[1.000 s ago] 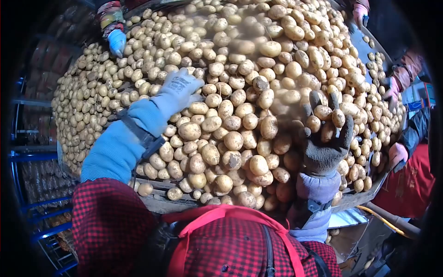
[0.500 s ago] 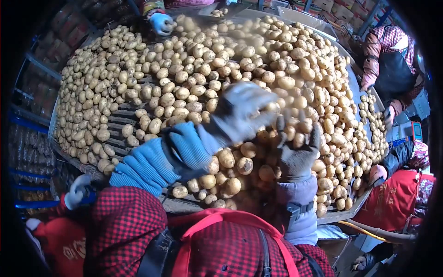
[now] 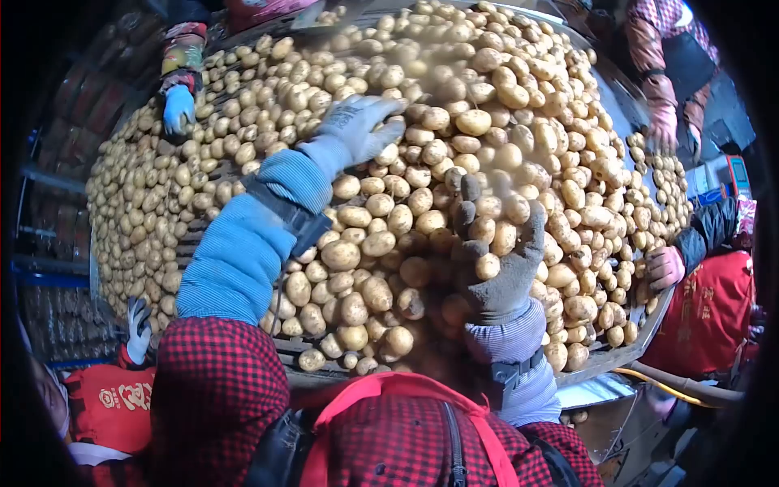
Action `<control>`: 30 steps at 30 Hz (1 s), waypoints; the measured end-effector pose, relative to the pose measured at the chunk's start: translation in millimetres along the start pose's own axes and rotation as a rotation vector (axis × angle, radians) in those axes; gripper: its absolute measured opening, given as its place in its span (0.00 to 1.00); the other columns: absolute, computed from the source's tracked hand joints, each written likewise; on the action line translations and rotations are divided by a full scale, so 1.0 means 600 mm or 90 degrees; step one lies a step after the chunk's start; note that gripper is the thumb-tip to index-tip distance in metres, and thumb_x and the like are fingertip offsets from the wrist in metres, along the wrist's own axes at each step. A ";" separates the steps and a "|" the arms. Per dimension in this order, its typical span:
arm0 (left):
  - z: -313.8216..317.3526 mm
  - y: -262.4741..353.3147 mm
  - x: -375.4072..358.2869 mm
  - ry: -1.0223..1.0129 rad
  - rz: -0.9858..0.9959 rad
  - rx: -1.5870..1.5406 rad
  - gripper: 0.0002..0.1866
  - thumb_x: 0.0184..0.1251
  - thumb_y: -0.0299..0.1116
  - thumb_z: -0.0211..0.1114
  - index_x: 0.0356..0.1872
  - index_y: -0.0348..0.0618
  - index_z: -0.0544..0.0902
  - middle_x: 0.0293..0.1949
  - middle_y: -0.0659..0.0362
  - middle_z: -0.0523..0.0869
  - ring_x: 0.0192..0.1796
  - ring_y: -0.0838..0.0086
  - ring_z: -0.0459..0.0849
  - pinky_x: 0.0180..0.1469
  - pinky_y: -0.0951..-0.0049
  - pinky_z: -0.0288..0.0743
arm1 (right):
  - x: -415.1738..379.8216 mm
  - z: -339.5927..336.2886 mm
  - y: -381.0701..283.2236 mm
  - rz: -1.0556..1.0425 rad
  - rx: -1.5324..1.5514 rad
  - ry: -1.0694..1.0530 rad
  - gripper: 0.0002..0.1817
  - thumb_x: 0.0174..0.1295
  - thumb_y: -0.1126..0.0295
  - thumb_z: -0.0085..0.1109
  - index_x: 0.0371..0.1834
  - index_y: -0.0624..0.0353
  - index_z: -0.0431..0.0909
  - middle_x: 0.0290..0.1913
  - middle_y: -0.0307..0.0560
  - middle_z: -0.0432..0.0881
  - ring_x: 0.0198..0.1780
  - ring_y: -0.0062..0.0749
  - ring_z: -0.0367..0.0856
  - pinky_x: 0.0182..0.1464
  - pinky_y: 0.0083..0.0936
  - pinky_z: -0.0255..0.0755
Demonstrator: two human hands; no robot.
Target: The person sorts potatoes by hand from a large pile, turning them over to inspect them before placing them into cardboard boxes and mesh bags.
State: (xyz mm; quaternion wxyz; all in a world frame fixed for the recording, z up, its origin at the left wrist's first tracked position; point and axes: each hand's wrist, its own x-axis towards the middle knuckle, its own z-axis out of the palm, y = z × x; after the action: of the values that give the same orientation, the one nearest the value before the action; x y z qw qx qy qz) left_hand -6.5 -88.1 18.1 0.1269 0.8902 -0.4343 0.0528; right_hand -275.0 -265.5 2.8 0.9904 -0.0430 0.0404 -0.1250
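Since half a second ago, the left hand (image 3: 355,132) has moved away from the right hand (image 3: 505,264) and touches with bent fingers the potatoes (image 3: 378,243) heaped across the table (image 3: 604,360), whether gripping any I cannot tell, while the right, palm up and half closed, cradles several.

Hands (image 3: 350,134) in grey gloves (image 3: 505,288), blue left sleeve (image 3: 234,258), red-black checked top (image 3: 217,369), red strap (image 3: 345,398)
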 end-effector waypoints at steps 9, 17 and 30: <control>-0.021 -0.033 -0.006 -0.271 -0.074 0.081 0.20 0.74 0.52 0.62 0.56 0.52 0.88 0.60 0.54 0.87 0.62 0.55 0.83 0.61 0.52 0.77 | 0.001 0.023 0.008 -0.089 -0.158 0.112 0.33 0.76 0.58 0.49 0.83 0.50 0.58 0.79 0.63 0.65 0.62 0.49 0.80 0.43 0.30 0.85; -0.032 0.072 -0.191 -0.100 0.048 0.107 0.17 0.66 0.47 0.69 0.44 0.45 0.88 0.49 0.56 0.88 0.56 0.58 0.83 0.58 0.58 0.78 | -0.007 0.013 0.008 -0.106 -0.126 0.030 0.33 0.78 0.76 0.53 0.83 0.46 0.54 0.82 0.59 0.60 0.76 0.62 0.71 0.53 0.37 0.90; 0.008 -0.001 -0.026 -0.302 -0.024 0.394 0.17 0.66 0.41 0.70 0.54 0.51 0.89 0.77 0.55 0.70 0.81 0.52 0.62 0.76 0.44 0.59 | 0.001 0.042 0.035 -0.298 -0.609 0.000 0.42 0.65 0.78 0.67 0.80 0.55 0.55 0.79 0.63 0.65 0.75 0.57 0.73 0.62 0.38 0.85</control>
State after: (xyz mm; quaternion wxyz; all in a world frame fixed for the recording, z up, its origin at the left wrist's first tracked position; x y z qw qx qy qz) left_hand -15.7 -77.2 10.2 -0.2505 0.8818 -0.3987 -0.0280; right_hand -267.0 -243.7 26.1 0.8057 -0.4978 0.0821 -0.3104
